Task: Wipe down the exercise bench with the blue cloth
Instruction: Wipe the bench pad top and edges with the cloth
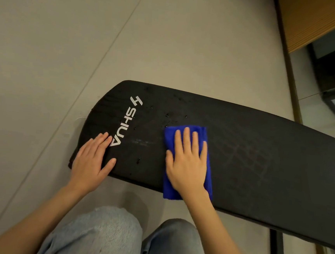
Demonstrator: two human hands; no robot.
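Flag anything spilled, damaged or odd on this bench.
Wet droplets dot the bench pad just beyond the blue cloth. A pale scuff sits between the logo and the cloth, and cracked lines web the pad on the cloth's other side.

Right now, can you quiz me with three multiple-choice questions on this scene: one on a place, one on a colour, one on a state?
1. Where does the left hand rest? A) the bench's rounded end B) their knee C) the floor
2. The cloth's colour? A) red B) blue C) white
3. The right hand is: A) fisted B) lifted C) flat on the cloth
Answers: 1 A, it lies beside the white logo; 2 B, plainly blue; 3 C, straight fingers press the cloth.
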